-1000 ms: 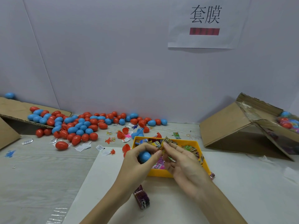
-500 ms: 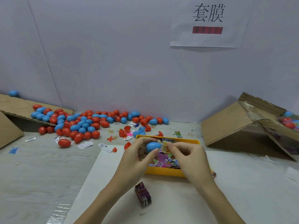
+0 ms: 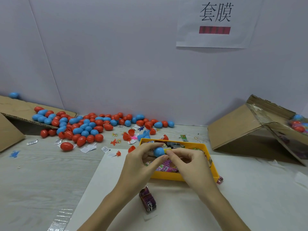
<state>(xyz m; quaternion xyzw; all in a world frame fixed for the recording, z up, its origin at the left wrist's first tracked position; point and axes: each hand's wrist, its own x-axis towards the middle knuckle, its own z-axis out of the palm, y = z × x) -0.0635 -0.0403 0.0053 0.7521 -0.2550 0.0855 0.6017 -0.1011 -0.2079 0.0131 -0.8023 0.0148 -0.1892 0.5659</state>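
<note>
My left hand (image 3: pixel 141 164) grips the blue egg (image 3: pixel 159 151), its long axis pointing right. My right hand (image 3: pixel 188 164) pinches a yellow packet (image 3: pixel 167 149) at that end.

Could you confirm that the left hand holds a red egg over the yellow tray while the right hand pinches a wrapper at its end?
Not quite: the head view shows the left hand holding a blue egg, not red, over the yellow tray while the right hand pinches a wrapper at its end.
</note>
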